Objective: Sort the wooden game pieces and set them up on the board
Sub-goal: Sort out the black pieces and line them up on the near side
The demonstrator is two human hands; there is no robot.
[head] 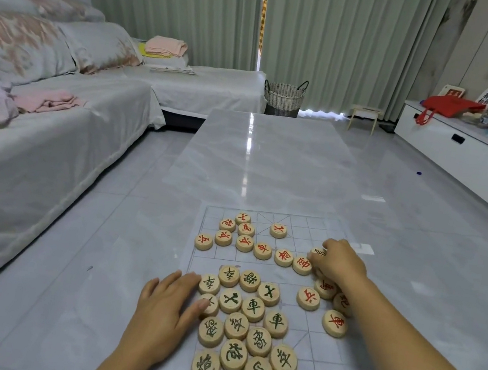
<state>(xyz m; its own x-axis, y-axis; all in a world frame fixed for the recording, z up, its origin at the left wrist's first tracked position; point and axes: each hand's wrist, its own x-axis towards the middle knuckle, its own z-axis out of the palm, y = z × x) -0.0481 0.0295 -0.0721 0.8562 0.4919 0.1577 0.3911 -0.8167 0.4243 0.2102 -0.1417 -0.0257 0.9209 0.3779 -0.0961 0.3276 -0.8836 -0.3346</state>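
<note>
A clear plastic board (318, 350) with a printed grid lies on the grey marble table. Several round wooden pieces with green characters (245, 329) are bunched on its near half. Several red-character pieces (246, 239) lie on the far half, and a few more red ones (313, 301) sit at the right. My left hand (167, 310) lies flat at the board's left edge, its fingertips touching the green pieces. My right hand (337, 262) reaches over the right side, fingers curled round a red piece (317, 252). Some red pieces are hidden under that hand.
The table (271, 163) stretches away from me beyond the board. A grey sofa (45, 137) with folded cloths runs along the left. A woven basket (283, 98) stands by the curtains. A white cabinet (471, 157) with red bags is at the right.
</note>
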